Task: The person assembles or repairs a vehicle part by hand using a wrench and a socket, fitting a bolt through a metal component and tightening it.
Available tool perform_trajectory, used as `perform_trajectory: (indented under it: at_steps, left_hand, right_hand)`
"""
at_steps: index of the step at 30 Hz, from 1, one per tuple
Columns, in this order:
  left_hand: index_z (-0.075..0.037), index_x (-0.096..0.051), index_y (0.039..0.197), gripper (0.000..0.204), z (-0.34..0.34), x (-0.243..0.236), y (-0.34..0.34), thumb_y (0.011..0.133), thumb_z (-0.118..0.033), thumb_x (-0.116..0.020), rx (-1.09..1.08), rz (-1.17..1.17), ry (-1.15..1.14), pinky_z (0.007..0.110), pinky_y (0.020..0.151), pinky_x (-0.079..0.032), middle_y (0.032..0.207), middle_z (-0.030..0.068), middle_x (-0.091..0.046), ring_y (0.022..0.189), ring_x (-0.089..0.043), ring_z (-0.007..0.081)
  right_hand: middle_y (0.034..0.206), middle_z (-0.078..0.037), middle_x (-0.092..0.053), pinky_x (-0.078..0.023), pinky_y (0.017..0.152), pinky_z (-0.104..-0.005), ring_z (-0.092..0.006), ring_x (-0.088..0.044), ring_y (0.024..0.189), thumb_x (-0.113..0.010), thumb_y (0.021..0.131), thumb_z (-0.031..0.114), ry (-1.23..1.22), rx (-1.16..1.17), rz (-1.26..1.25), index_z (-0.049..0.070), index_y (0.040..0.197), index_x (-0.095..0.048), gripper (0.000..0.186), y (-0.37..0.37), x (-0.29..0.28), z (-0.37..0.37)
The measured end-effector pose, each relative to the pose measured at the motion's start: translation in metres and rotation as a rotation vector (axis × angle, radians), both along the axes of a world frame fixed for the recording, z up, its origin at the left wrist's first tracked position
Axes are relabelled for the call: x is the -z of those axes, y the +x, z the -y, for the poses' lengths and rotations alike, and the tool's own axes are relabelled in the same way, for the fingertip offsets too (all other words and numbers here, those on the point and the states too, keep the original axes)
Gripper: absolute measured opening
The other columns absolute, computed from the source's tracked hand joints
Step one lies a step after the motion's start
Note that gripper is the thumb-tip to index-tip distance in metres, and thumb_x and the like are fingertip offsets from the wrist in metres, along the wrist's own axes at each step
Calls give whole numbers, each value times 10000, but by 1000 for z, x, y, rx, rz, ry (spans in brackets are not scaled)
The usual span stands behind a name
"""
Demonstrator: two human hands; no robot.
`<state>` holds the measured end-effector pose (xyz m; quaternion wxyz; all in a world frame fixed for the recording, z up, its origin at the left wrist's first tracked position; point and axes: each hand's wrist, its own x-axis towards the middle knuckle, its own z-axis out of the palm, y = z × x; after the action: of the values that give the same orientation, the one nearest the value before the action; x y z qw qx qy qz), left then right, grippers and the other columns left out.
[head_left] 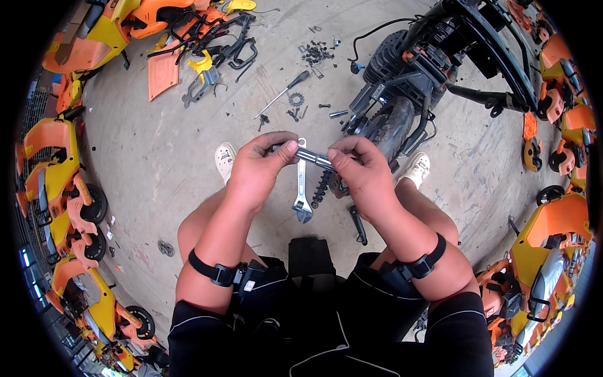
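Pinching one silver rod (313,157), left grip (262,159) and right grip (362,164) nearly level, forearms (227,234) angled inward

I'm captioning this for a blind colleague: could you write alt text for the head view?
A person's left hand and right hand hold a shiny cylindrical metal part between them, with an adjustable wrench below. Beyond are a screwdriver, scattered small parts and a partly stripped black vehicle; yellow-and-orange vehicles line both sides.
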<state>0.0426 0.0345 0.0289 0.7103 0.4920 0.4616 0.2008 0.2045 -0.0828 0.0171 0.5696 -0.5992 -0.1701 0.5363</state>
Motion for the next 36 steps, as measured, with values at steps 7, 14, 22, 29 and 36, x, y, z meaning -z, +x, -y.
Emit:
perform_trajectory:
  at_steps: [7,14,22,29,36]
  left_hand:
    - [82,-651,1131,357,-9,-4,-14,923,-198,-725,61,-70,-53,311,830,-552,1018,112,-671,889,-654,188]
    - [82,-647,1143,366,-16,-9,-23,939,-216,-707,74,-174,-70,310,829,-550,1011,109,-671,874,-653,185]
    - [24,-641,1139,235,-7,-3,-20,973,-143,-645,36,-115,203,328,897,-489,1009,83,-654,955,-618,177]
    - [29,-633,1126,197,-8,2,-20,975,-98,-622,7,60,297,344,910,-483,1030,94,-641,986,-612,194]
    - [26,-629,1128,196,-6,0,-19,977,-98,-621,-26,25,187,346,910,-486,1027,98,-646,984,-617,198]
  right_hand:
    - [948,-30,-626,-462,703,-246,-110,-570,802,-764,861,113,184,-106,404,50,1008,-639,203,-15,4,3]
    - [1004,-67,-558,-496,707,-305,-165,-585,800,-781,795,46,276,-248,545,59,1048,-598,313,-21,-5,4]
    - [1027,-53,-580,-491,652,-272,-126,-567,797,-754,860,88,80,-212,66,41,1104,-597,294,-17,-5,-6]
    - [1001,-43,-596,-485,642,-264,-102,-550,785,-721,900,107,142,-81,-261,30,1149,-600,287,-16,7,-7]
    - [969,-15,-585,-445,764,-246,-97,-533,876,-727,865,4,65,-147,-165,39,1141,-612,301,-14,0,-8]
